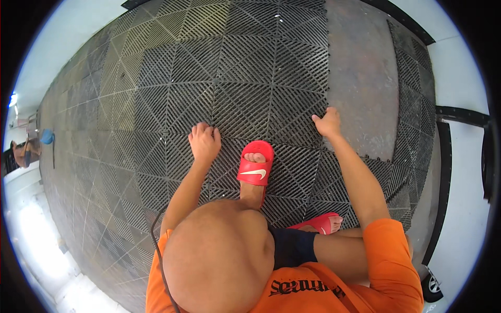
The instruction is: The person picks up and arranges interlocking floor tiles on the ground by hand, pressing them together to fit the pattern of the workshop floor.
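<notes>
Starting at the far left, there's a bright white glare [44, 245] low at the rim, and above it a small blue object [47, 136], too small to name, by the edge of the floor. Moving in, dark ribbed tiles [245, 62] sweep across the middle, joined in a grid of diagonal slats, and they run right under both hands. A thin dark cable [154, 229] hangs down past the left arm.

Now the left hand [205, 143]: palm down, fingers bent onto the slats, near a seam. Is that grip hooked into the tile or just resting? Can't tell from here. A big bare knee [216, 255] fills the foreground, and beyond it a red sandal [255, 163] with a pale curved mark stands on the tiles between the hands, closer to the left. Dark shorts [295, 248] next, then a second red sandal [324, 224], toes pointing right.

And here's the right hand [329, 123], right at the tiles' border, thumb spread from the fingers; whether its grip has hold of that edge, can't tell. Just beside it runs a bare grey strip [362, 78], then another band of tiles [415, 109], black trim [443, 188] and, low down, a wheel [432, 286].
</notes>
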Tool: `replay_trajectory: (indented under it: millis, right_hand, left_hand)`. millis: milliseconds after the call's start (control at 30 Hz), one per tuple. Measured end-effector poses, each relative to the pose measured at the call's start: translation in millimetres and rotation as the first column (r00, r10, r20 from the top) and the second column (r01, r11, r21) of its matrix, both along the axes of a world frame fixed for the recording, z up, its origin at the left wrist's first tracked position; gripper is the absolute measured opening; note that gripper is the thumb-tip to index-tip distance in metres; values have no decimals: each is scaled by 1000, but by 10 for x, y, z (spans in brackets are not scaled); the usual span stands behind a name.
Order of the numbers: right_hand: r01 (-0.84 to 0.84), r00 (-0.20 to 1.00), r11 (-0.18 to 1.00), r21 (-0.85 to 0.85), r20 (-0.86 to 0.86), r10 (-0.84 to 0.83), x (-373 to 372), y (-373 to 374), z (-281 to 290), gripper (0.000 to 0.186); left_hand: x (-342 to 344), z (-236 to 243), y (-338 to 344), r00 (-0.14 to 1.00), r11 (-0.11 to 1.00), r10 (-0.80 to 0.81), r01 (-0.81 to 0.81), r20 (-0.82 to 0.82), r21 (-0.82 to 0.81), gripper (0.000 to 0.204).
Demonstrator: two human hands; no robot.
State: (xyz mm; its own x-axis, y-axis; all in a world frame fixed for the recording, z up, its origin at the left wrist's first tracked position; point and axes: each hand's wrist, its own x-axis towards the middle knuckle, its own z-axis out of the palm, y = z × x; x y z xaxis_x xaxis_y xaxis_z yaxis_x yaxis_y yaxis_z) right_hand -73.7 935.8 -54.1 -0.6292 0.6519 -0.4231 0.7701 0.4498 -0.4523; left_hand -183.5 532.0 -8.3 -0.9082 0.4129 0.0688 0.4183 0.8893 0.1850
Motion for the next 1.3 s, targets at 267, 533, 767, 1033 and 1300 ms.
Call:
replay_trajectory:
  millis: [267,533,767,1033,1300]
  right_hand:
    - [39,991,984,-175,131,-16,23,329,-66,79]
    - [-34,882,850,526,-385,274,-893,22,759,52]
    - [-290,864,744,602,-169,474,-1078,-355,-143,45]
    - [-223,903,704,675,-129,410,-954,-521,-41,49]
    - [-937,252,345,-55,579,775,-1135,1312,1257,46]
  left_hand:
    - [-884,87,915,969,967,-188,211,-159,142,38]
    - [-1580,-283,1189,947,929,-173,248,-270,275,35]
    - [-1462,-570,963,946,924,-282,313,-161,220,35]
    - [-1659,-330,836,962,893,-255,272,-95,360,37]
    - [-1673,-228,1051,961,894,-276,268,-29,358,37]
